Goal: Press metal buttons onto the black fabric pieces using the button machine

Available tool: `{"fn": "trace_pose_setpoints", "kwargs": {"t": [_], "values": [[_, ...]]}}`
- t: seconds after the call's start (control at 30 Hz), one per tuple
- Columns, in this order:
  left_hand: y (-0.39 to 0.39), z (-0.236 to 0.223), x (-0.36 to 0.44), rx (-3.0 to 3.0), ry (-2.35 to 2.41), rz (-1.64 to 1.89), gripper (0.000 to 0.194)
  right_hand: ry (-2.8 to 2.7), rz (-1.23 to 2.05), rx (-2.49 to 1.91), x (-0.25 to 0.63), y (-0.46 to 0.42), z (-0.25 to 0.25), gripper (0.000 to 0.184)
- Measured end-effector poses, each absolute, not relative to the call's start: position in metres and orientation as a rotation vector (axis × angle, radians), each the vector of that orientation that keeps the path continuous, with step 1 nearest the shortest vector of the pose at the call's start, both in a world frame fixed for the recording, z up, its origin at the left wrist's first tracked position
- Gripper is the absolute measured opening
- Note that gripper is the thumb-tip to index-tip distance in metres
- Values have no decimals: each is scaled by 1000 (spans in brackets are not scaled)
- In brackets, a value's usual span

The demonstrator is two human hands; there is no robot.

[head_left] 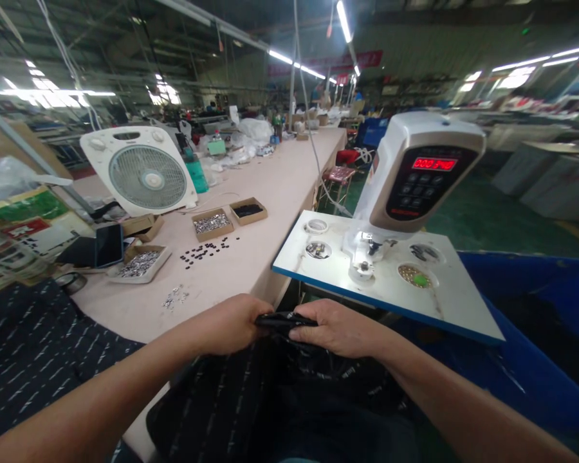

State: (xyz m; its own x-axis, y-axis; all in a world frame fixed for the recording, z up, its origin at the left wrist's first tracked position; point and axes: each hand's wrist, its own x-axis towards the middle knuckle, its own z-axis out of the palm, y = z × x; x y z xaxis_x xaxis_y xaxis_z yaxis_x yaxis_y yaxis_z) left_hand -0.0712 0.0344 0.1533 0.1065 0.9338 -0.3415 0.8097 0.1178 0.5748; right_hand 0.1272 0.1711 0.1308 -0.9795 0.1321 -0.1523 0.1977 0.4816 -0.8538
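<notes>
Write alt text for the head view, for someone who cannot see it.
Left hand and right hand grip dark cloth near a white machine; at left, a table holds a fan and boxes of small parts.

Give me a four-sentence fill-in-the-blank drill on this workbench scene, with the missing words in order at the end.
The left hand and the right hand grip cloth whose main color is ____.
The lit digits on the machine glow ____.
As the picture shows it, the fan stands to the ____ of the machine.
The white board under the machine has a ____ front edge.

Missing words: black; red; left; blue.
</notes>
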Motion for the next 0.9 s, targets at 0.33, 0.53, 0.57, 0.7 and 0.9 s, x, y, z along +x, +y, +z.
{"fn": "trace_pose_setpoints", "kwargs": {"t": [0.33, 0.53, 0.57, 0.7, 0.9], "values": [[34, 127, -49, 1295, 1338, 474, 32, 2757, -1275, 504, 159, 181, 141, 18], [39, 137, -45, 2018, 1877, 226, 16, 2703, -1456, 533, 167, 177, 136, 8], [41, 137, -45, 2118, 1941, 226, 18, 2663, -1531, 534, 167, 175, 135, 8], [48, 129, -43, 1915, 1918, 591, 22, 2470, -1886, 563, 170, 168, 128, 17], [42, 111, -35, 1364, 1540, 781, 18, 2245, -2078, 714, 180, 169, 124, 20]]}}
